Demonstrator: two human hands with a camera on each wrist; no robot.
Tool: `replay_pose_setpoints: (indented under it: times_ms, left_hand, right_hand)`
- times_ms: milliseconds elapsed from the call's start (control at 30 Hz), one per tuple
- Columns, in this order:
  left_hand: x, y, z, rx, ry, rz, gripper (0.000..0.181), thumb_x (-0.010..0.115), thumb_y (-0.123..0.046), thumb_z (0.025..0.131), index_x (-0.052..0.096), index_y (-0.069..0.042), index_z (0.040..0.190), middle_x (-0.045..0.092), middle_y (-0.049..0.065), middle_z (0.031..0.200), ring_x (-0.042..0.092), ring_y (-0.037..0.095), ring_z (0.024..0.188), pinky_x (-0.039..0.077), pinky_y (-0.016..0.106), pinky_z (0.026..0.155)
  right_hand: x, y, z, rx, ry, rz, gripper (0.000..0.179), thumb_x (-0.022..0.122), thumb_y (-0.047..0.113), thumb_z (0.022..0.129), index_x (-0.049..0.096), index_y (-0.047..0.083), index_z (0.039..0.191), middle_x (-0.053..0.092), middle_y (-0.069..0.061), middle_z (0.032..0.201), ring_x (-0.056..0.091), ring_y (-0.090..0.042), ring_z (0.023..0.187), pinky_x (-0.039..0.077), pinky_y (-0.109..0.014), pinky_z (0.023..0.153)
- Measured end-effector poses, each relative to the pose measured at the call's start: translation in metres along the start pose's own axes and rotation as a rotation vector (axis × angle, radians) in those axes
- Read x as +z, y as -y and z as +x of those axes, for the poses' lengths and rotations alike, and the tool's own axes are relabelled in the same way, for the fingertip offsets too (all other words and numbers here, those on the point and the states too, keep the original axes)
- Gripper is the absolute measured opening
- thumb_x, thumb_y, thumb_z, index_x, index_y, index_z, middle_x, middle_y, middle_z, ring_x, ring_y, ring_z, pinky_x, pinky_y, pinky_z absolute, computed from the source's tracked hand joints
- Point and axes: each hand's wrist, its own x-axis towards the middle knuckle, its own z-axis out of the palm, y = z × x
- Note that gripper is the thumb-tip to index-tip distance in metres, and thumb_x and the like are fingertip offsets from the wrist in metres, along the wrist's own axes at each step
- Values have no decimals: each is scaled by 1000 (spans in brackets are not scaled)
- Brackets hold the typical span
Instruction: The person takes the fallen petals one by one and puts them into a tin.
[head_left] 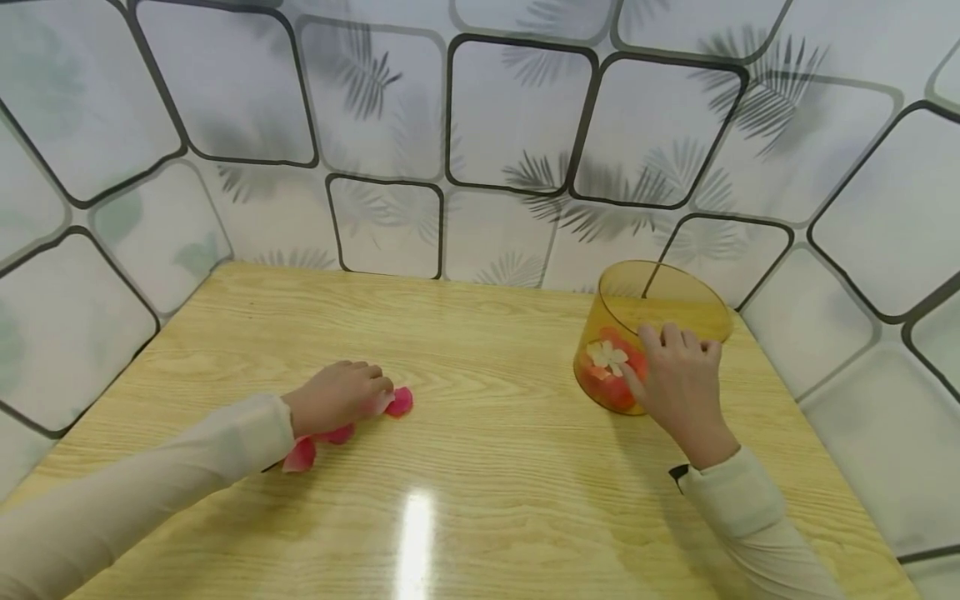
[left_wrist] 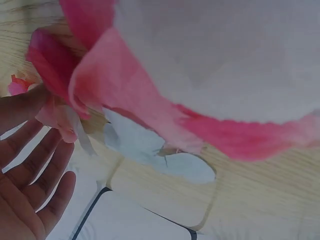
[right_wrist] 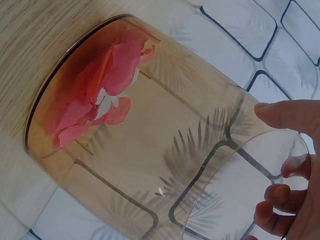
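My left hand (head_left: 341, 398) is low over the left part of the table. It pinches a pale pink artificial petal (left_wrist: 56, 120) between thumb and fingers, as the left wrist view shows. Deep pink petals (head_left: 300, 455) lie under its wrist, and another pink petal (head_left: 400, 402) is just past its fingertips. White petals (left_wrist: 150, 147) also show in the left wrist view. My right hand (head_left: 684, 387) grips the rim of a clear amber container (right_wrist: 150, 190), thumb outside and fingers inside. Red and pink petals (right_wrist: 117, 67) with a white flower (head_left: 607, 357) lie at the container's bottom.
The light wood-grain table (head_left: 480, 367) carries a bright glare spot near its front. Behind it and along both sides stand pale wall panels (head_left: 517, 117) with dark rounded squares and leaf prints. The container is near the table's back right corner.
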Motion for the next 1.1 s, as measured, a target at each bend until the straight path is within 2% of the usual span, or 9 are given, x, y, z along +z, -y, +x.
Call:
replay_pose_setpoints:
  times_ms: [167, 400, 700, 900, 1100]
  left_hand:
    - [4, 2, 2, -25, -31, -40, 14, 70, -12, 82, 64, -11, 94, 64, 1, 85, 59, 17, 73, 53, 33, 72]
    - [4, 6, 3, -39, -78, -55, 18, 75, -10, 77, 64, -14, 92, 63, -1, 81, 59, 16, 70, 52, 32, 69]
    - [-6, 9, 6, -66, -81, -75, 28, 80, -9, 72, 65, -12, 96, 66, 1, 85, 62, 19, 75, 53, 35, 72]
    - [-12, 9, 8, -58, -99, -101, 30, 80, -7, 72, 64, -10, 97, 67, 4, 89, 64, 21, 78, 54, 36, 73]
    - [-19, 8, 22, -44, -148, -124, 28, 79, -10, 73, 64, -9, 97, 67, 4, 88, 64, 20, 78, 54, 34, 73]
  right_hand:
    - [0, 0, -1, 1, 0, 4, 50, 83, 28, 65, 52, 1, 94, 51, -18, 75, 50, -37, 65, 33, -47, 58]
    - [0, 1, -1, 8, 10, 12, 50, 83, 28, 65, 52, 2, 94, 51, -18, 75, 50, -37, 66, 34, -48, 59]
    - [-1, 1, 1, 18, 18, 19, 48, 82, 27, 66, 52, 2, 94, 51, -18, 75, 50, -38, 66, 34, -48, 59]
    - [-1, 0, 1, 9, 15, 8, 48, 81, 28, 68, 52, 2, 94, 51, -18, 75, 49, -38, 65, 34, -48, 58]
    - [-1, -1, 1, 5, 14, 4, 49, 82, 28, 67, 52, 2, 94, 51, -18, 75, 49, -38, 65, 34, -48, 58]
